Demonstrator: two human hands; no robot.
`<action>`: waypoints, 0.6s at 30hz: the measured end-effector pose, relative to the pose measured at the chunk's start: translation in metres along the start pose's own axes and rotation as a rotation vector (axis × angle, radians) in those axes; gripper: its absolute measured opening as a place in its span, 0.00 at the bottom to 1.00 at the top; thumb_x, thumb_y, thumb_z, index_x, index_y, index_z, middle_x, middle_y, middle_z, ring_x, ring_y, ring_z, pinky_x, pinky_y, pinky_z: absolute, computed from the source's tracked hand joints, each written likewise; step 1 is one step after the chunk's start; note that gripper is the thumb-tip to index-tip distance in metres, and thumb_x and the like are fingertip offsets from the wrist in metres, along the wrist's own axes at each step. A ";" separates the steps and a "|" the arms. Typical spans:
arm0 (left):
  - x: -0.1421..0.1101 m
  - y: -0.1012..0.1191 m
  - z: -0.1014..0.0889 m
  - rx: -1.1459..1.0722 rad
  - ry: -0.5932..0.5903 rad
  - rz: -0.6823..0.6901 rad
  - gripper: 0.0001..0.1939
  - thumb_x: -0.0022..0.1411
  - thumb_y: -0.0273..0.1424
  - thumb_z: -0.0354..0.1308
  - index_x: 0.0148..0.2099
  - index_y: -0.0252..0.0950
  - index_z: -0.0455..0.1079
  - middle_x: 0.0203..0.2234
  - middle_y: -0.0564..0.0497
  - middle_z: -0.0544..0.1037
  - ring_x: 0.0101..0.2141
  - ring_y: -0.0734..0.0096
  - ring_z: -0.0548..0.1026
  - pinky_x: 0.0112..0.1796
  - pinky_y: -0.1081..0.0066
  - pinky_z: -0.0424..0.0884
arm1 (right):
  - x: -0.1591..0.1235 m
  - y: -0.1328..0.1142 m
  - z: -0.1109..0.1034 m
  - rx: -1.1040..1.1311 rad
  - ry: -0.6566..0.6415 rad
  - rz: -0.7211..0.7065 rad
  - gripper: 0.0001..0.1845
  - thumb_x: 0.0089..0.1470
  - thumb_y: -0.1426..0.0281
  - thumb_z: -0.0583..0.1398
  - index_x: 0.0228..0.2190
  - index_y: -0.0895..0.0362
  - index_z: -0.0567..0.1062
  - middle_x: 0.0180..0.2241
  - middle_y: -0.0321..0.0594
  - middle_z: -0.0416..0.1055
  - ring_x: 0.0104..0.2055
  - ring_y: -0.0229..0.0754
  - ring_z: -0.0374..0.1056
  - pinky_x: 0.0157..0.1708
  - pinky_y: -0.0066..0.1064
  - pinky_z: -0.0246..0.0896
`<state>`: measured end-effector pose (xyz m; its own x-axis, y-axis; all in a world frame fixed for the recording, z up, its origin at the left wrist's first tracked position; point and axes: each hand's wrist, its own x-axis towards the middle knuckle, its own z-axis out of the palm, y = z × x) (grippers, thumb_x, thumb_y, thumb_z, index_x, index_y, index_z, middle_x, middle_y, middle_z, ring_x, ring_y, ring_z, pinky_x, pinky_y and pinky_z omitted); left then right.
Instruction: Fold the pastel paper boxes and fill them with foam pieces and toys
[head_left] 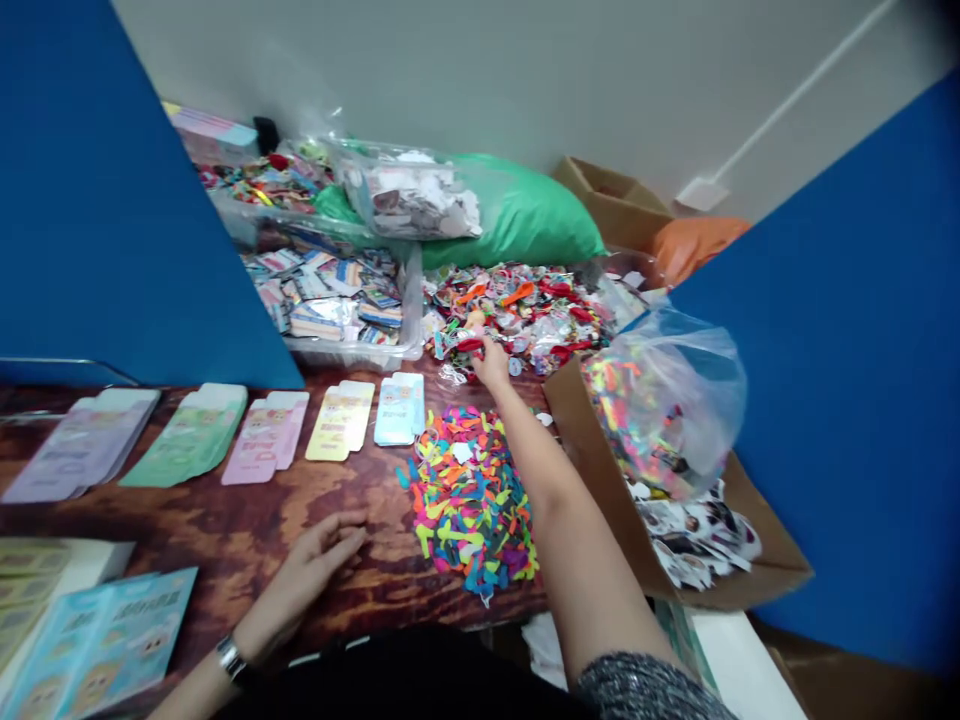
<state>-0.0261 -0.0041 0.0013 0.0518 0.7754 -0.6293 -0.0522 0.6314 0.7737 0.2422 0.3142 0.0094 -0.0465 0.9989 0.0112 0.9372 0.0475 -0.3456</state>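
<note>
My right hand (492,364) reaches to the near edge of a heap of small mixed trinkets (536,310). Its fingertips are drawn together by a red piece, and whatever they grip is too small to make out. Under my right forearm lies a pile of bright little pieces (469,500) that look like uninflated balloons, with a small white piece on top. My left hand (326,555) hovers at the table's front, left of that pile, with fingers apart and nothing in them.
Stacks of purple (86,440), green (191,435), pink (264,437), yellow (340,420) and blue card packets (399,408) line the table. A clear bin (411,300) of printed packets stands behind. An open carton (600,480) stands right, blue partitions (112,200) on both sides.
</note>
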 end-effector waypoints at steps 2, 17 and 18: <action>0.000 0.006 0.005 0.012 -0.020 0.028 0.34 0.48 0.54 0.66 0.49 0.36 0.70 0.34 0.49 0.77 0.31 0.71 0.73 0.32 0.71 0.68 | 0.002 -0.006 -0.001 0.008 -0.015 -0.085 0.32 0.59 0.71 0.54 0.64 0.61 0.57 0.56 0.53 0.65 0.57 0.51 0.62 0.57 0.39 0.57; 0.001 0.018 0.003 0.234 0.059 0.335 0.21 0.58 0.42 0.61 0.48 0.34 0.72 0.35 0.46 0.78 0.31 0.69 0.74 0.33 0.70 0.69 | -0.069 -0.010 -0.001 -0.278 0.091 -0.477 0.20 0.63 0.65 0.50 0.49 0.57 0.76 0.45 0.52 0.75 0.48 0.54 0.68 0.48 0.42 0.62; -0.001 0.015 0.003 0.236 0.054 0.325 0.20 0.58 0.41 0.60 0.48 0.34 0.72 0.34 0.47 0.79 0.30 0.70 0.74 0.32 0.71 0.68 | -0.066 -0.004 0.004 -0.289 0.112 -0.496 0.21 0.62 0.65 0.51 0.49 0.58 0.76 0.47 0.53 0.74 0.50 0.55 0.67 0.49 0.43 0.61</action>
<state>-0.0234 0.0047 0.0131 0.0178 0.9375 -0.3475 0.1736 0.3394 0.9245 0.2405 0.2478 0.0060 -0.4814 0.8508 0.2107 0.8698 0.4933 -0.0044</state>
